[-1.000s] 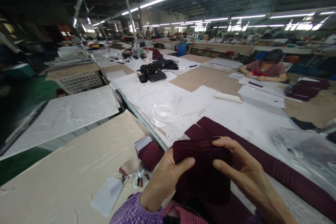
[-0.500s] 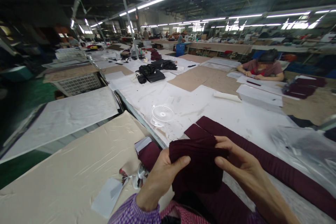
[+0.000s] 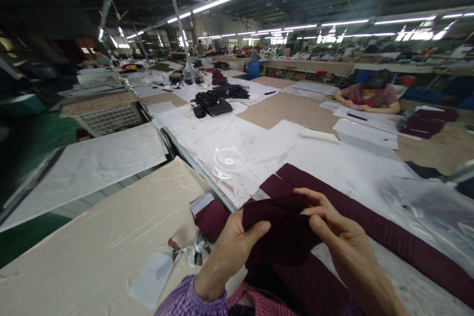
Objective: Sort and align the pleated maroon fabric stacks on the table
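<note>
A stack of dark maroon fabric pieces [image 3: 281, 232] is held up between both hands. My left hand [image 3: 237, 239] grips its left side, thumb lying on the near face and the other fingers hidden behind. At the upper right edge, my right hand [image 3: 329, 222] pinches the cloth between thumb and fingers. Long overlapping rows of maroon fabric [image 3: 355, 207] stretch across the table beyond and beside the right hand. Left of my left wrist lies a small maroon bundle [image 3: 211, 217] with a pale strip on top.
A white fan [image 3: 229, 160] stands on the paper-covered table [image 3: 266, 145]. Black garments [image 3: 213, 103] are piled farther back. Clear plastic [image 3: 429, 207] lies at the right. A person [image 3: 370, 94] leans over the table at the far right. A cream-covered surface [image 3: 111, 227] adjoins on the left.
My right hand has shifted slightly, its fingers moving up and left along the cloth's top edge. The held fabric has changed shape, its right side tilting. My left hand keeps its grip.
</note>
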### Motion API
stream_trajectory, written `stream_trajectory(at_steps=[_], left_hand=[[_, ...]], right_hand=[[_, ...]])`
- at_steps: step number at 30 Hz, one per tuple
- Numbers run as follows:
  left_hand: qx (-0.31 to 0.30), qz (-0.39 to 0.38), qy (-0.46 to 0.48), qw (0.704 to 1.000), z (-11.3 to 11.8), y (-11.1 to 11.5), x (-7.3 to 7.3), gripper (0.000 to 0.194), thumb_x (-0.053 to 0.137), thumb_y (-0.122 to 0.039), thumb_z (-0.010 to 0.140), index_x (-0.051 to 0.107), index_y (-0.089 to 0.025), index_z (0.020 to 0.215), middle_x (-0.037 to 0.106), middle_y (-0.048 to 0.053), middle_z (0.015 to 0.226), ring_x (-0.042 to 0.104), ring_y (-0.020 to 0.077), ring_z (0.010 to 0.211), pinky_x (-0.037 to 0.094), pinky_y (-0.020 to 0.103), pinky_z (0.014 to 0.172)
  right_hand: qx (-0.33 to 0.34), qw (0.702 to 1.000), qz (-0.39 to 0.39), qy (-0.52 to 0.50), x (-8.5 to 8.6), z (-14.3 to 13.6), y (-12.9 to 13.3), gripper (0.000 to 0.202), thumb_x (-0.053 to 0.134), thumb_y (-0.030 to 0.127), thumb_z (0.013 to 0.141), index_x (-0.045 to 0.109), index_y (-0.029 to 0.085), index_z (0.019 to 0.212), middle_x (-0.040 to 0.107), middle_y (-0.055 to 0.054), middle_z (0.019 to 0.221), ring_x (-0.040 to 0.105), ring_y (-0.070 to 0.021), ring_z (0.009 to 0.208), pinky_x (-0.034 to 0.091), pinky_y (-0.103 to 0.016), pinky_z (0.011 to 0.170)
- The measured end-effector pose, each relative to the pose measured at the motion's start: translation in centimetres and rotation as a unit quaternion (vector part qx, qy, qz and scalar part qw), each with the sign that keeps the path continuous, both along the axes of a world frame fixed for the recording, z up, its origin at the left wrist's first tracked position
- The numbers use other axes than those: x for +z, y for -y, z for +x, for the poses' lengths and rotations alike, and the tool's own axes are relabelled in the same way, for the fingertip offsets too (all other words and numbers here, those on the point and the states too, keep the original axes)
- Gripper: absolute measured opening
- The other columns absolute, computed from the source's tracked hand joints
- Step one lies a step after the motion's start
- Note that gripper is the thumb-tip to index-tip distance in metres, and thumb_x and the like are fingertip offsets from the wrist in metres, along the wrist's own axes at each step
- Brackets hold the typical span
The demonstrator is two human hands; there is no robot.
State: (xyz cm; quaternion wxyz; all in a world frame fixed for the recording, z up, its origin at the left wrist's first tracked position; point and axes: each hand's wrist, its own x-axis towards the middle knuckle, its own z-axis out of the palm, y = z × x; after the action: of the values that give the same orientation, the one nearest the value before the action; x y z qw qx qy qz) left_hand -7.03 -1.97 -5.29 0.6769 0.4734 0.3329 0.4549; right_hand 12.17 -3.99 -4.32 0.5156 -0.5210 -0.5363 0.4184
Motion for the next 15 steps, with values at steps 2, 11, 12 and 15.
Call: stream_trajectory(at_steps=[2, 11, 12, 15], left_hand=[[0.012, -0.022, 0.045, 0.999, 0.2, 0.0, 0.0, 0.027, 0.065, -0.025, 0.079, 0.07, -0.019, 0.105, 0.073, 0.006, 0.102, 0.065, 0.0224, 0.094, 0.048, 0.035, 0.09], [0.124, -0.18, 0.21, 0.953, 2.4, -0.7, -1.0, 0.021, 0.078, -0.018, 0.063, 0.07, -0.015, 0.082, 0.075, 0.004, 0.077, 0.069, 0.0229, 0.084, 0.05, 0.037, 0.087], [0.126, -0.193, 0.219, 0.948, 2.5, -0.8, -1.3, 0.022, 0.079, -0.018, 0.061, 0.069, -0.015, 0.081, 0.074, 0.004, 0.076, 0.069, 0.0232, 0.085, 0.05, 0.037, 0.088], [0.133, -0.233, 0.233, 0.935, 2.6, -0.8, -2.0, 0.021, 0.077, -0.03, 0.066, 0.068, -0.015, 0.077, 0.074, 0.006, 0.079, 0.068, 0.0241, 0.091, 0.048, 0.037, 0.093]], right_hand=[[0.053, 0.998, -0.034, -0.021, -0.5, 0.0, 0.1, 0.03, 0.066, 0.048, 0.077, 0.07, 0.025, 0.096, 0.054, -0.007, 0.131, 0.05, -0.0293, 0.119, 0.043, -0.042, 0.099], [-0.11, 0.905, 0.26, 0.32, -3.6, -2.3, 1.4, 0.012, 0.064, 0.015, 0.079, 0.066, 0.026, 0.084, 0.064, -0.008, 0.113, 0.06, -0.0253, 0.1, 0.049, -0.041, 0.089], [-0.075, 0.907, 0.264, 0.32, -3.7, -2.4, 1.4, 0.015, 0.061, 0.013, 0.081, 0.065, 0.026, 0.086, 0.068, -0.007, 0.104, 0.064, -0.0219, 0.09, 0.053, -0.035, 0.081], [-0.004, 0.93, 0.219, 0.296, -3.9, -2.4, 1.5, 0.012, 0.057, 0.015, 0.085, 0.062, 0.024, 0.089, 0.072, -0.006, 0.092, 0.068, -0.0177, 0.073, 0.055, -0.026, 0.066]])
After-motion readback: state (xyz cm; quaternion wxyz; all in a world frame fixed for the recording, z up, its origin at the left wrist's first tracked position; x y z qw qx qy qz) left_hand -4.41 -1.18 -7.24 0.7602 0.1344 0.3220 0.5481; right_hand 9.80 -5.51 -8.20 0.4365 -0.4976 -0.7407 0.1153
